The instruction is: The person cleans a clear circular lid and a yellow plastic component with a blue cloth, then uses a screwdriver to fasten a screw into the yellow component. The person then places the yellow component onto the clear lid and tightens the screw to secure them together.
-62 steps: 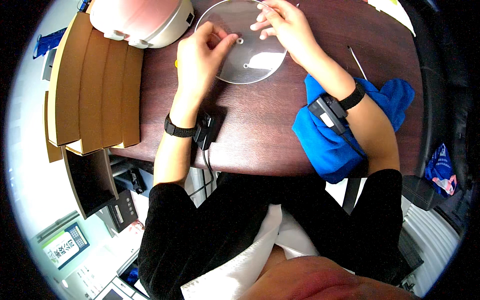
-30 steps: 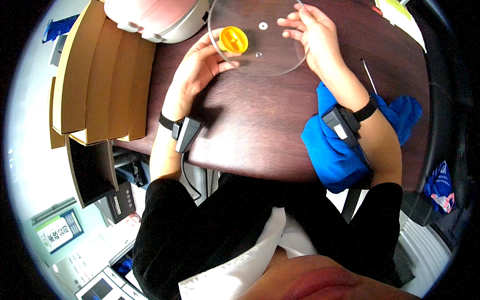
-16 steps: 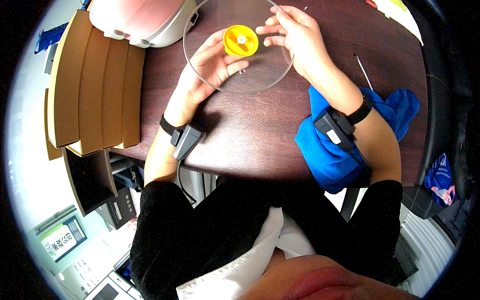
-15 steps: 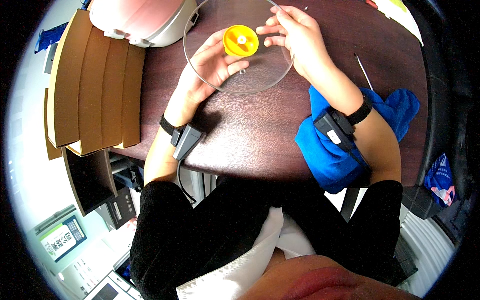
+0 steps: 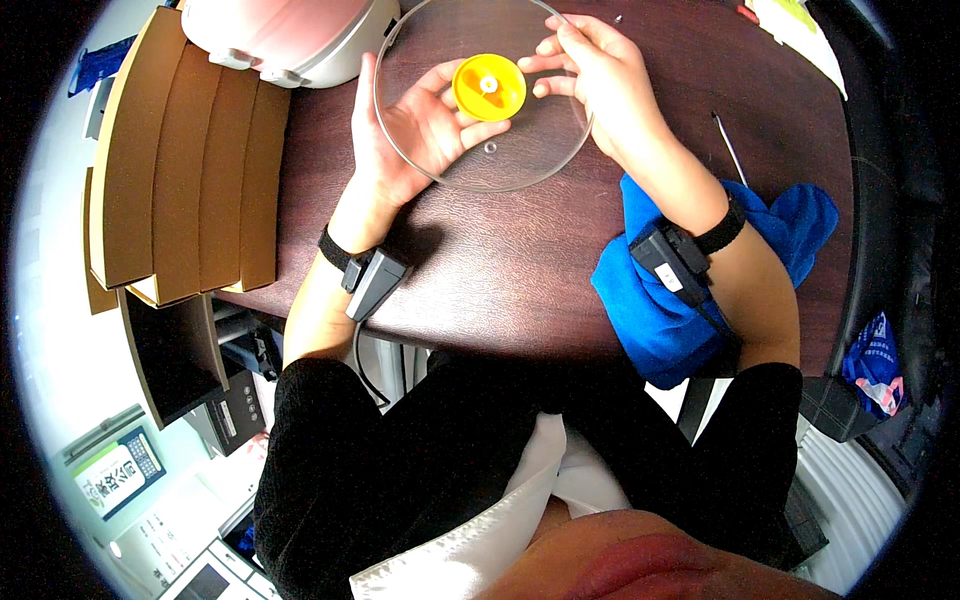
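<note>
A round clear glass lid (image 5: 530,160) with a thin rim is held up above the table. Near its middle sits a round yellow knob (image 5: 503,100), its hollow side with a small white centre facing up. Seen through the glass, my left hand (image 5: 425,135) lies palm up beneath the lid, its fingers around and behind the knob and its thumb spread out to the left. At the lid's right rim, my right hand (image 5: 600,75) grips the edge between thumb and fingers. A small ringed hole (image 5: 490,147) shows in the glass below the knob.
A pink and white appliance (image 5: 290,40) stands at the back left, beside brown file boxes (image 5: 170,170). At the right lie a blue cloth (image 5: 645,320) under my right forearm and a thin metal rod (image 5: 730,148). The dark wooden table (image 5: 480,270) spans between.
My left thumb has swung out to the left, away from the knob. The lid and knob have shifted slightly to the right, while my right hand stays on the rim.
</note>
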{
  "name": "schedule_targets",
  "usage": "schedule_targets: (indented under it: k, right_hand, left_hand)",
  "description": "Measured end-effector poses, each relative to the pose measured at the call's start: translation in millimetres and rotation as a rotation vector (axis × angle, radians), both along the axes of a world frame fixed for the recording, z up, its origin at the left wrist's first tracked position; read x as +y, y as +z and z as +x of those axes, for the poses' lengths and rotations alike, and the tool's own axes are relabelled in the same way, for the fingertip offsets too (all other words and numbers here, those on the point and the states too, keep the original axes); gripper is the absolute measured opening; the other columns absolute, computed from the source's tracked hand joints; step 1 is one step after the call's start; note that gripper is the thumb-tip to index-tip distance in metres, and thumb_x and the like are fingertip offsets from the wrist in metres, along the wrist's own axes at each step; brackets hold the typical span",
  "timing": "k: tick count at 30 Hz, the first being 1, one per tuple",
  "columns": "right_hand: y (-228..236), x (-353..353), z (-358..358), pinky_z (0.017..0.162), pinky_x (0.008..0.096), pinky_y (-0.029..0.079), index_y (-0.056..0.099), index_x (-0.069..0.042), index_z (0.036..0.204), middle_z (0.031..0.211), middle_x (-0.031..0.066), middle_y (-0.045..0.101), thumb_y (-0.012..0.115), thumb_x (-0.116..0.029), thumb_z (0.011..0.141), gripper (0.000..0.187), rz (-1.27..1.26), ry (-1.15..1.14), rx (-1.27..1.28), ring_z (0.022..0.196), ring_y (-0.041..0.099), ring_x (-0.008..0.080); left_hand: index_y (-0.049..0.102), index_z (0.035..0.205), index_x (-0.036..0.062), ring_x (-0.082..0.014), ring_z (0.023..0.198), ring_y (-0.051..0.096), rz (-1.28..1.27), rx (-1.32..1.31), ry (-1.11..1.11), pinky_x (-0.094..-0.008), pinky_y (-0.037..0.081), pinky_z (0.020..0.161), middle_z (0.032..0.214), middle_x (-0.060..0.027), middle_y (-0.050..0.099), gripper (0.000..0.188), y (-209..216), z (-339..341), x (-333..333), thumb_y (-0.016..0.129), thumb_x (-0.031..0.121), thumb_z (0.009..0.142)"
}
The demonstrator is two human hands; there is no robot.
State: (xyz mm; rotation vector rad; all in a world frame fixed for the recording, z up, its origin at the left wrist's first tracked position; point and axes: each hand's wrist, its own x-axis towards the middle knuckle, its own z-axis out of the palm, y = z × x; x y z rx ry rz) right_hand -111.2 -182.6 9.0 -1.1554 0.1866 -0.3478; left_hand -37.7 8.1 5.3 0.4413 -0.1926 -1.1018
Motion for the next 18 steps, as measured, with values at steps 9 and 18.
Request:
schedule_targets:
  k: [9, 18]
  right_hand:
    - [0.3, 1.4, -0.8, 0.055, 0.0266, 0.051, 0.051, 0.002, 0.102, 0.084, 0.0088, 0.056, 0.048, -0.019, 0.094, 0.023, -0.021, -0.020, -0.001, 0.075, 0.066, 0.0210]
    - [3.2, 0.7, -3.3, 0.057, 0.0268, 0.051, 0.050, 0.002, 0.107, 0.084, 0.0083, 0.056, 0.048, -0.019, 0.095, 0.025, -0.107, -0.017, 0.015, 0.078, 0.065, 0.0213]
  left_hand:
    - [0.036, 0.128, -0.0076, -0.0381, 0.123, 0.041, 0.024, -0.108, 0.079, -0.0556, 0.028, 0.105, 0.131, -0.0254, 0.042, 0.099, 2.8, -8.4, 0.3, 0.043, 0.075, 0.075]
    - [0.036, 0.131, -0.0061, -0.0376, 0.124, 0.040, 0.098, -0.247, 0.059, -0.0557, 0.025, 0.106, 0.133, -0.0239, 0.041, 0.082, 5.9, -8.7, 0.9, 0.051, 0.053, 0.076]
